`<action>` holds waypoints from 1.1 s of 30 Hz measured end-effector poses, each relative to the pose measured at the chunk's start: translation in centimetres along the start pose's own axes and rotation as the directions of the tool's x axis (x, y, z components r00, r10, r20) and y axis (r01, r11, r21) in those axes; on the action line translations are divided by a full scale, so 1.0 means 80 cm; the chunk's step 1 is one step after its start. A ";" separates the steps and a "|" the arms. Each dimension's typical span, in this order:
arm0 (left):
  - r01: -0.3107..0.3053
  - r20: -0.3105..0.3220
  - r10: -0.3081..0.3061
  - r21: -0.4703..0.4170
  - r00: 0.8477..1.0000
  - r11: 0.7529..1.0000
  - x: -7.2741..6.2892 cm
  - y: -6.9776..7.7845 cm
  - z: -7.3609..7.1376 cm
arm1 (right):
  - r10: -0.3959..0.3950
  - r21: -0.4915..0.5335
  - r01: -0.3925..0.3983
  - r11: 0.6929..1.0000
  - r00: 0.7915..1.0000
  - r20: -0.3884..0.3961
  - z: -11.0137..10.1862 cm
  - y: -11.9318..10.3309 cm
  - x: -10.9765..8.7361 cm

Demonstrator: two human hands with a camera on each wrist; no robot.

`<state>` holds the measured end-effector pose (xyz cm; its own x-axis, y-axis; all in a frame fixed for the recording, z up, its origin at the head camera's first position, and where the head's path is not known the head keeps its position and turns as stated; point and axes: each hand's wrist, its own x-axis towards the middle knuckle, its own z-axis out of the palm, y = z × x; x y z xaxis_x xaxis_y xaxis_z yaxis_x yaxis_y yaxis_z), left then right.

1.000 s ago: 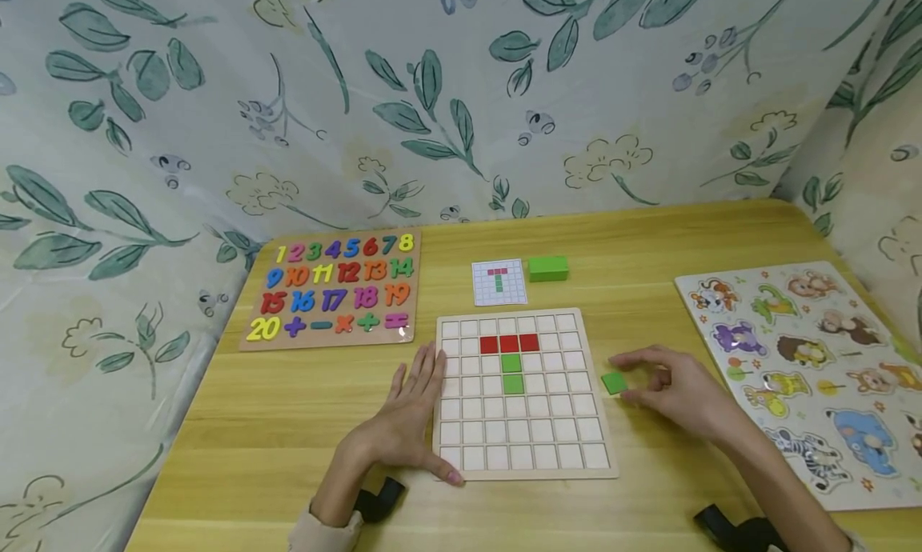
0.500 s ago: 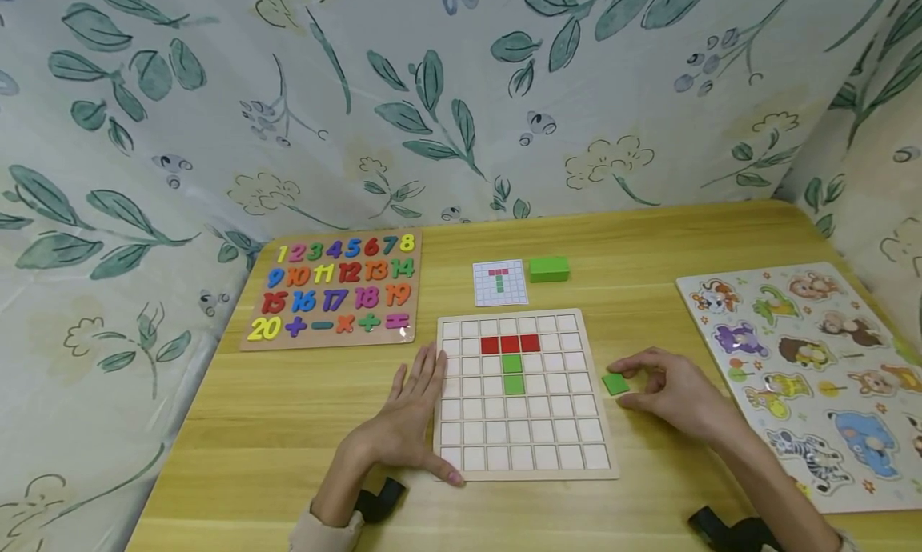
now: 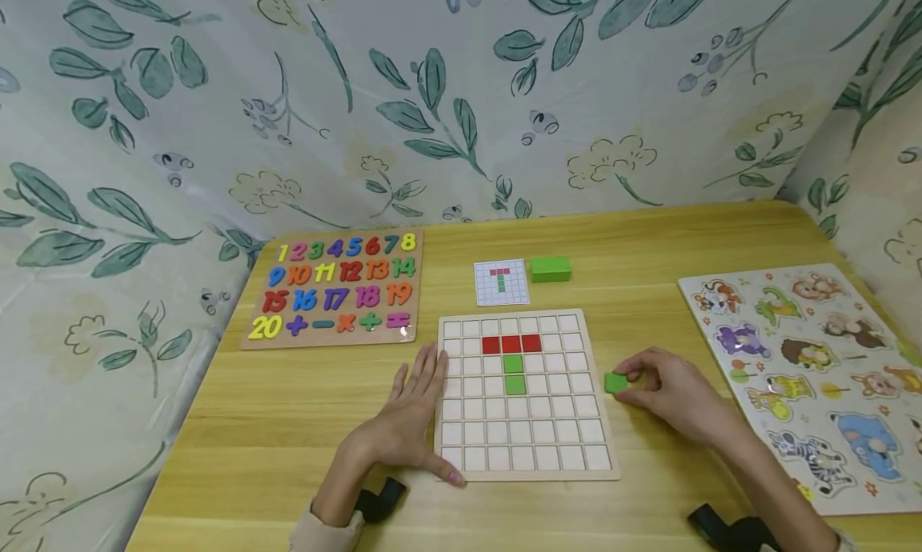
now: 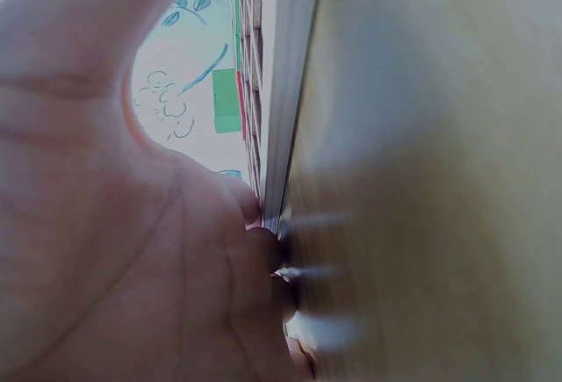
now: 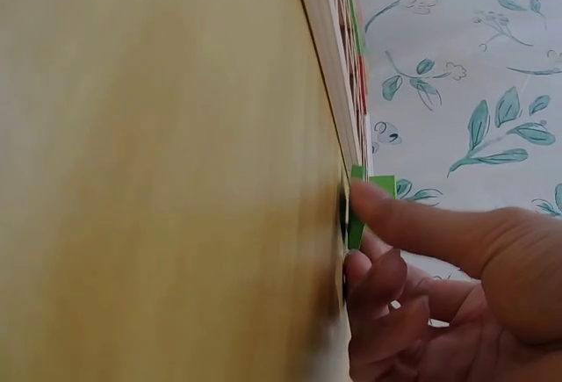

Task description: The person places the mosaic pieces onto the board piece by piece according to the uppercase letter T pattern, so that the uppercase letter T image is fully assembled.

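A square wooden grid board (image 3: pixel 533 475) lies on the table. In its cells sit three red tiles (image 3: pixel 511 345) in a row, with two green tiles (image 3: pixel 515 385) below the middle one. My left hand (image 3: pixel 399 428) rests along the board's left edge, fingers straight and thumb at the lower left corner. Just off the board's right edge, my right hand (image 3: pixel 677 392) pinches a loose green tile (image 3: pixel 615 383) between thumb and fingers. In the right wrist view the thumb presses on this green tile (image 5: pixel 356 224), which looks slightly lifted off the table.
Behind the board lie a pattern card (image 3: pixel 490 294) with a red and green T and a green block (image 3: pixel 551 270). A number puzzle (image 3: pixel 334 288) is at the back left. An animal puzzle board (image 3: pixel 807 392) lies on the right, under my right forearm.
My right thumb and fingers have closed on the loose green tile, which has turned and lifted slightly. The left hand and the board have stayed in place.
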<state>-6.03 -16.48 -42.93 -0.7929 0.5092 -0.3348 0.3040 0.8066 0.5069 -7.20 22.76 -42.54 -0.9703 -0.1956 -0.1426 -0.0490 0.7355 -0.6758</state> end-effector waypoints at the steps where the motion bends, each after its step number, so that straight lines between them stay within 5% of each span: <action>1: 0.001 0.001 -0.001 0.000 1.000 1.000 0.000 0.000 0.000 | -0.004 -0.005 0.004 1.000 1.000 0.001 0.000 -0.001 0.001; 11: -0.002 0.002 0.002 -0.006 1.000 1.000 -0.001 0.001 -0.001 | -0.049 0.027 0.049 0.998 0.999 -0.001 -0.006 -0.038 0.010; 26: -0.005 0.004 0.005 0.013 1.000 1.000 0.001 0.004 -0.004 | -0.253 0.107 0.244 0.964 0.964 0.084 0.058 -0.101 0.020; 33: 0.001 0.005 -0.001 0.007 1.000 1.000 0.000 0.003 -0.003 | -0.246 0.067 0.240 0.969 0.964 0.102 0.077 -0.114 0.021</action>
<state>-6.08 -16.35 -42.65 -0.7907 0.5101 -0.3386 0.3073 0.8090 0.5010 -6.96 11.75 -41.10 -0.8991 -0.4355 -0.0453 -0.2642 0.6221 -0.7370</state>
